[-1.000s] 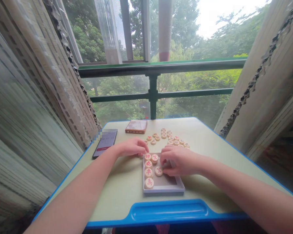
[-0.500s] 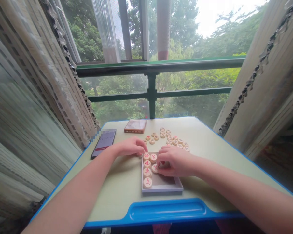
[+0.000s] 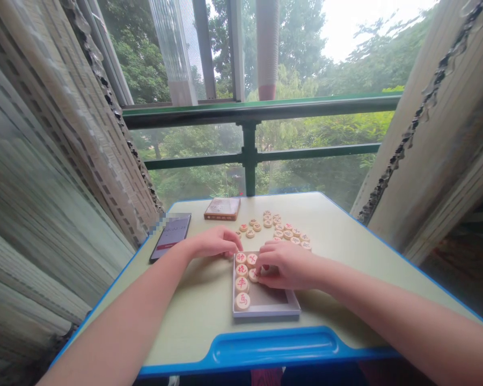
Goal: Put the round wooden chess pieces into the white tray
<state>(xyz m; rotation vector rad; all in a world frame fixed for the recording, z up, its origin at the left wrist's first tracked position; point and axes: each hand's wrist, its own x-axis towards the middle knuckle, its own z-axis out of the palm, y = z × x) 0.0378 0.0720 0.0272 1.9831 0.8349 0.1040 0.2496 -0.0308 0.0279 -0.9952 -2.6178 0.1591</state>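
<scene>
A shallow white box (image 3: 265, 311) lies on the table before me, with round wooden xiangqi pieces bearing red characters in it. Several stand in a column along its left wall, the lowest being a horse piece (image 3: 242, 301). Another piece (image 3: 252, 260) sits at the top of a second column. Below it, my right hand (image 3: 285, 262) pinches a xiangqi piece (image 3: 254, 275) between thumb and fingers, inside the box. My left hand (image 3: 217, 242) has curled fingers at the box's upper left corner; what lies under its fingertips is mostly hidden.
Loose pieces (image 3: 287, 234) lie scattered beyond the box. Farther back is a brown-edged flat case (image 3: 222, 209). A phone (image 3: 171, 237) showing a timer lies at the left edge. The table's blue front rim has a molded tray (image 3: 276, 346). Curtains hang on both sides.
My right hand has shifted slightly left with its piece, closer to the left column. The left hand has stayed nearly still at the box corner.
</scene>
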